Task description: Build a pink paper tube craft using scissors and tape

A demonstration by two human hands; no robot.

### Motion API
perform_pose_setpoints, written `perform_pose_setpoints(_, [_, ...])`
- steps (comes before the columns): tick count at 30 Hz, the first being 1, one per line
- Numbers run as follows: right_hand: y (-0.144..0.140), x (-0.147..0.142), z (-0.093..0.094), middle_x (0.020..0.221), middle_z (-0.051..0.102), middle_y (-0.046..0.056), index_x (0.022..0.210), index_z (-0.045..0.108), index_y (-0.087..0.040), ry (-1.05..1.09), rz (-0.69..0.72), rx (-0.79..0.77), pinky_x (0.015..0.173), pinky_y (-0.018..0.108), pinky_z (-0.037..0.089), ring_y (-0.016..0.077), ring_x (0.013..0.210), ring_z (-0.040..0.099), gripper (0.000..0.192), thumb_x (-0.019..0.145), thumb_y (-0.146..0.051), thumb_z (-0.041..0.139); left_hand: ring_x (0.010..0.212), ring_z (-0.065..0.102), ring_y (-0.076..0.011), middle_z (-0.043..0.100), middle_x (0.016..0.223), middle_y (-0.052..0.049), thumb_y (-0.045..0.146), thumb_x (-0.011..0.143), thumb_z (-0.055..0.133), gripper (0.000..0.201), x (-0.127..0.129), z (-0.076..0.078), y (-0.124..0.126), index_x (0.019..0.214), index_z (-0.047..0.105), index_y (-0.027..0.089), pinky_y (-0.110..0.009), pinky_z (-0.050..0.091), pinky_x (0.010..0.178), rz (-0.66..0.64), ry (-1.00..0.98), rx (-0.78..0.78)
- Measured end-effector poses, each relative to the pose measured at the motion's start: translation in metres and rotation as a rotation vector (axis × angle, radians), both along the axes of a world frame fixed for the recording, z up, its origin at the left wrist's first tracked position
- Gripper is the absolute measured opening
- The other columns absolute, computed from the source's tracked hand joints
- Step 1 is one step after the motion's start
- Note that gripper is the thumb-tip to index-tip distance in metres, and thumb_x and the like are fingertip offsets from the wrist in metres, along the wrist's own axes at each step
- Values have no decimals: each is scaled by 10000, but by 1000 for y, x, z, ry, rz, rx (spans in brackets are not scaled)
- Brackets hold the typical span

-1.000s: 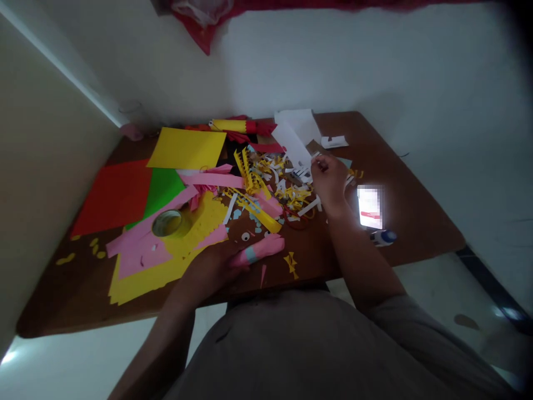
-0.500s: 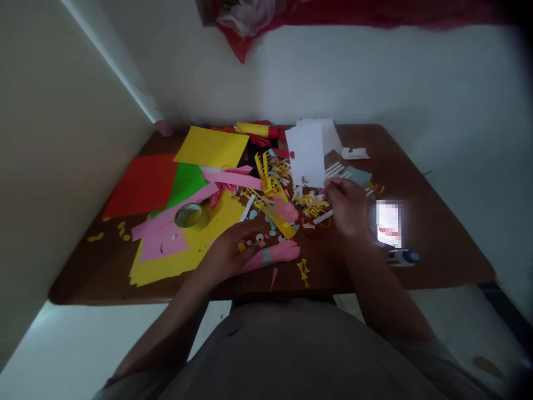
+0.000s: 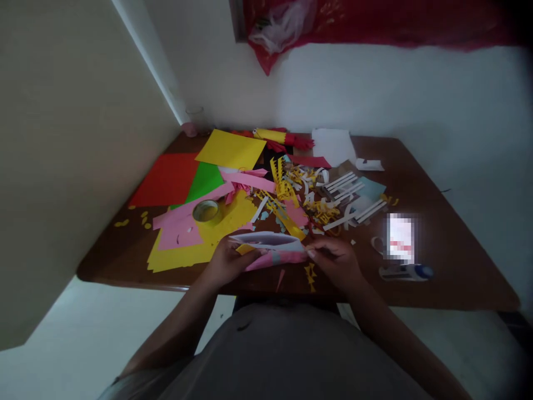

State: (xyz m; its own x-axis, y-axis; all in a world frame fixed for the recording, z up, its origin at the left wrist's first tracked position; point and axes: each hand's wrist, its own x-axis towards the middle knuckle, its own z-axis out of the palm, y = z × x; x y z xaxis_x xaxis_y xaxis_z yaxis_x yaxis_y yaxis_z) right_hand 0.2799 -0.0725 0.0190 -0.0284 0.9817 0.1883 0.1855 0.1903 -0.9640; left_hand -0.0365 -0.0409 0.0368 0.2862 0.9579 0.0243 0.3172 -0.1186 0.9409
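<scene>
A curved white sheet of paper (image 3: pixel 266 239) spans the space between my hands near the table's front edge. My left hand (image 3: pixel 231 261) is closed on its left end, thumb in front. At the right end, the fingertips of my right hand (image 3: pixel 333 260) pinch the paper's edge. Just below the sheet lies a pink paper roll (image 3: pixel 289 257) with a grey-blue band, partly covered by the sheet and my left thumb. Whether my left hand also touches the roll, I cannot tell. Small yellow zigzag cutouts (image 3: pixel 310 278) sit in front of my right hand.
A tape roll (image 3: pixel 207 212) stands on yellow and pink sheets at left. Paper scraps (image 3: pixel 320 211) cover the middle. A lit, blurred screen (image 3: pixel 400 239) and a white-and-blue object (image 3: pixel 406 272) are at right. A yellow-and-red paper roll (image 3: pixel 270 136) lies at the back.
The white sheet has come from the back pile toward me in my right hand. My left hand has taken hold of its other end, and it is now bent over the pink roll.
</scene>
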Motion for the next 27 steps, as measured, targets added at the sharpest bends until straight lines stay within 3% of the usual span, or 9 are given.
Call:
perform_pose_setpoints(3, [-4,4,-3,856,897,51,879,868,-319,74,-62,22,774,430,718,296,796,865,151,961,-447,867,1082,859,-341,911,1144,-113,504,943,891,324,-2,-2,-2,1091,888,216,-457,694,1018,53,8,11])
perform_pose_setpoints(7, [-5,12,1,906,899,58,922,865,-311,82,-78,11,874,452,725,297,878,874,215,1039,-475,788,1125,848,-342,906,1106,-109,549,962,874,329,-11,-3,1,988,867,220,-445,670,1037,142,96,30])
perform_pose_setpoints(10, [-4,17,3,946,909,53,948,870,-319,15,-68,6,942,461,720,301,939,880,183,1042,-450,783,991,811,-282,856,962,-71,572,964,856,368,-20,0,6,876,788,222,-376,642,934,227,210,88])
perform_pose_setpoints(13, [-5,21,-1,985,921,50,961,872,-323,-37,-57,8,962,455,721,302,982,890,181,1047,-443,767,872,743,-227,790,904,-37,581,979,824,366,-29,6,18,931,774,221,-326,589,809,270,317,170])
perform_pose_setpoints(17, [-5,24,-11,1111,945,67,1116,910,-312,-52,-36,-5,991,477,730,317,1042,912,223,1061,-453,748,816,689,-184,785,965,-22,528,1025,768,336,-33,28,53,1040,820,197,-314,566,770,381,462,402])
perform_pose_setpoints(19, [-3,25,-14,1124,950,66,1171,919,-312,-54,-46,-22,998,487,733,323,1047,920,276,1085,-476,714,877,674,-166,781,1025,-3,532,1098,724,354,-32,43,78,1094,846,200,-311,580,888,424,573,522])
perform_pose_setpoints(22, [2,26,-15,1023,946,47,1035,928,-316,-100,-116,-26,922,468,745,323,978,920,290,1088,-495,707,1020,688,-168,787,1200,-38,536,1183,626,450,-26,63,117,1219,867,158,-322,571,1031,551,641,645])
perform_pose_setpoints(24, [5,27,-14,974,939,38,976,925,-316,-134,-178,-18,873,459,748,323,935,913,264,1058,-483,737,1182,717,-197,801,1384,-47,569,1141,718,479,-19,77,135,1361,854,166,-330,576,1094,451,725,660])
perform_pose_setpoints(27, [8,31,-17,1001,946,40,1043,941,-318,-148,-254,-16,898,478,751,327,944,915,229,1013,-457,761,1204,771,-238,860,1345,-73,573,1058,844,478,-2,100,135,1274,875,147,-397,613,1141,225,611,663])
